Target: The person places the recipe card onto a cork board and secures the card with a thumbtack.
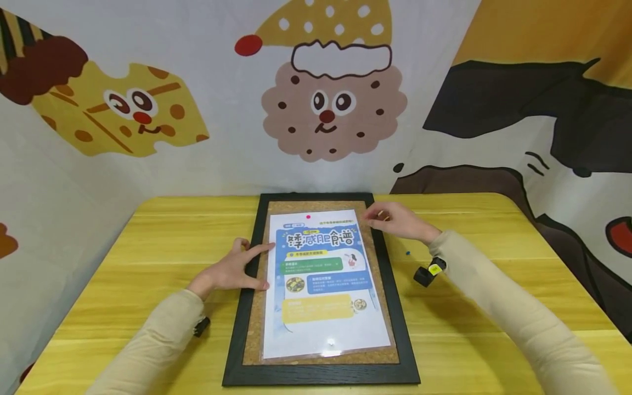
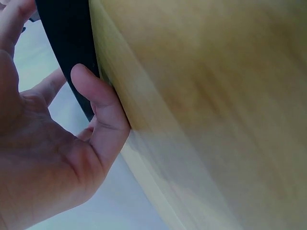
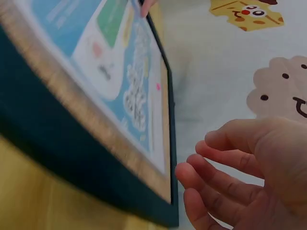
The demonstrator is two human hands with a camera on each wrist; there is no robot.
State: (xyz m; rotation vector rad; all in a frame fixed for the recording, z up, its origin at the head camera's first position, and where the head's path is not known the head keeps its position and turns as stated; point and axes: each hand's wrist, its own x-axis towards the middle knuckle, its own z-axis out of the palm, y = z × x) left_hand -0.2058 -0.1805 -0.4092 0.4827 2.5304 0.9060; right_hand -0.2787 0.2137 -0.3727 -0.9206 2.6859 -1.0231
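A sheet printed with a blue, green and yellow poster (image 1: 328,336) lies on a cork board (image 1: 254,334) in a black frame (image 1: 321,375). A pink pushpin (image 1: 308,216) sits at the sheet's top edge. My left hand (image 1: 231,269) reaches over the frame's left side, thumb and forefinger spread, their tips on the sheet's left edge. In the left wrist view, other fingers (image 2: 110,110) of that hand bend beside the frame. My right hand (image 1: 397,220) is over the frame's upper right side, near the sheet's corner. Its fingers (image 3: 223,184) curl loosely with nothing visible between them.
A small blue pushpin (image 1: 407,253) lies on the wooden table (image 1: 459,219), right of the frame. Behind the table hangs a white cloth (image 1: 227,170) printed with cartoon food. A dark device (image 1: 429,273) is strapped to the right wrist.
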